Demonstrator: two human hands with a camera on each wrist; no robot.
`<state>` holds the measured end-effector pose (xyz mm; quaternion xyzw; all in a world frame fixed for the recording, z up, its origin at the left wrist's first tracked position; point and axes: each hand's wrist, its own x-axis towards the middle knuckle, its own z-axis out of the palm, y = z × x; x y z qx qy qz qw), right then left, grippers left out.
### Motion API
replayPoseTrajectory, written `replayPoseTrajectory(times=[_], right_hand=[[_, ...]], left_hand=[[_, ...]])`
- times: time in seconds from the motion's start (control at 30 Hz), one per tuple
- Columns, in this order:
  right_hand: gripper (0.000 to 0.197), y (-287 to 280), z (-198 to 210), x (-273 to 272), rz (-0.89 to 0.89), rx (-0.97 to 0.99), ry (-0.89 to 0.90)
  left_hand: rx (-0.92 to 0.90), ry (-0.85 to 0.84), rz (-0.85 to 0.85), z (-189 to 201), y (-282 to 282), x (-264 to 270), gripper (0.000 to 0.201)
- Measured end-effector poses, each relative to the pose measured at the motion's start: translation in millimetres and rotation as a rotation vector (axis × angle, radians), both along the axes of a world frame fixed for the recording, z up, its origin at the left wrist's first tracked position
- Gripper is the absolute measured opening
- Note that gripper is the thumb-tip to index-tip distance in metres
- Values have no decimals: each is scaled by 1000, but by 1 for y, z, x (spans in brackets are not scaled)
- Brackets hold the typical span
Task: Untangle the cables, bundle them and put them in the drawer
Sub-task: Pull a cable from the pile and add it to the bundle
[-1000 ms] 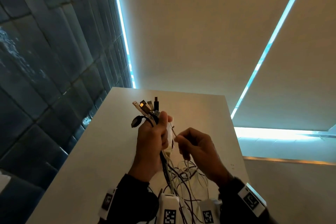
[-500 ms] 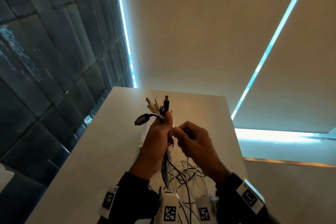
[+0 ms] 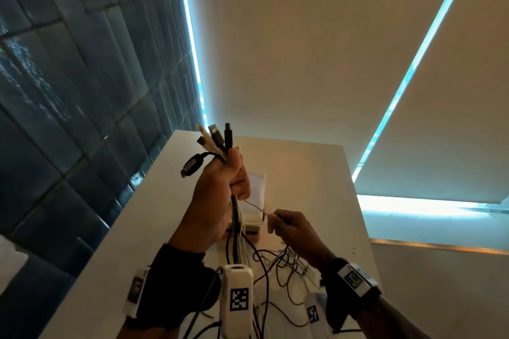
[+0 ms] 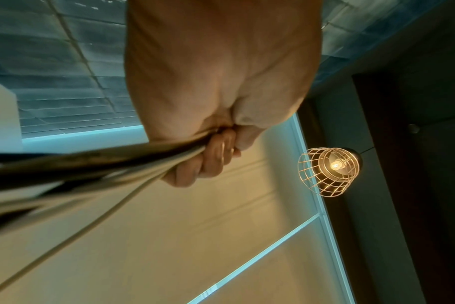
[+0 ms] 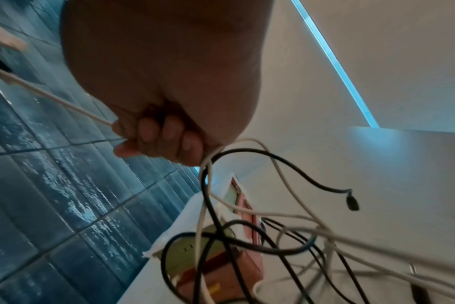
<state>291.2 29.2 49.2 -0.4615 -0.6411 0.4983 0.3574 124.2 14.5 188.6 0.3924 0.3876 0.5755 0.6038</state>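
Left hand [image 3: 217,195], centre of the head frame, fist wrapped round a bundle of cables [image 3: 235,228]; plug ends [image 3: 217,137] fan out above the knuckles, loose lengths hang below into a tangle [image 3: 278,264] at lower centre. Right hand [image 3: 292,228], just right of and lower than the left, fingers curled, pinching one white cable [image 3: 254,205] that runs taut up-left to the left fist. Both hands over a white table [image 3: 316,187]. A small stack of boxes [image 5: 221,265] sits on the table behind the cables. Wire-cage lamp [image 4: 330,170] at right of the left wrist frame. No drawer in view.
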Motion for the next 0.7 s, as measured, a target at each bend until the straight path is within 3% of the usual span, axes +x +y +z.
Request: replayPoseTrajectory(times=[0.33, 0.43, 0.57, 0.7], right_hand=[[35, 22, -51, 1, -23, -8, -118], [31, 26, -47, 0, -45, -30, -145], [20, 24, -8, -4, -180, -67, 66], [17, 15, 42, -5, -141, -15, 365]], left_hand=[[103, 26, 151, 5, -3, -26, 38], [93, -6, 182, 6, -5, -32, 37], [-6, 10, 148, -3, -8, -29, 39], [-154, 56, 171, -16, -7, -19, 36]])
